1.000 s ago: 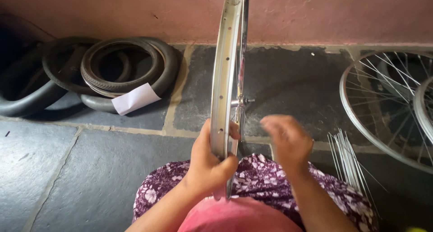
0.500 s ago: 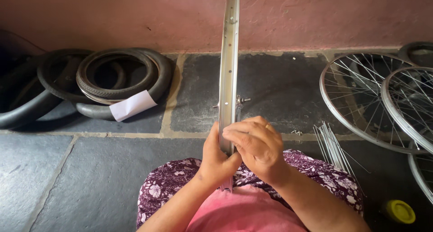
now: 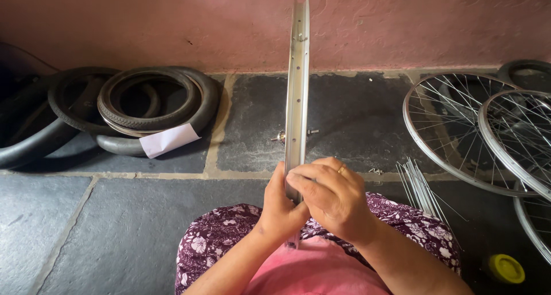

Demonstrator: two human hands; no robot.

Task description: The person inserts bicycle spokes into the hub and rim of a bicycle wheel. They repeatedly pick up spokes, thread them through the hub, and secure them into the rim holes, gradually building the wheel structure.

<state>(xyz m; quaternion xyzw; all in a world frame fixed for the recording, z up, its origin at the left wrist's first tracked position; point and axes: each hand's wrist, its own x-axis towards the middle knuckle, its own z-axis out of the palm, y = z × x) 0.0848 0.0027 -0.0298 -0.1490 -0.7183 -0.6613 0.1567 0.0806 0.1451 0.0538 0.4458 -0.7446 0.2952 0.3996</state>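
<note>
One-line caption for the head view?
Both hands, left hand and right hand, grip an upright silver wheel rim over a stone floor.

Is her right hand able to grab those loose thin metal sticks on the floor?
Probably yes. The right hand is on the wheel rim, and the bundle of spokes lies on that same side with nothing between, though it must let go first.

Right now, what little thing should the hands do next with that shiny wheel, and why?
Probably turn the wheel rim slightly to bring the next hole up. It stands upright, edge-on, and both hands meet at its near edge: the left hand steadies it while the right hand covers one spot. Loose spokes lie to the right.
</note>
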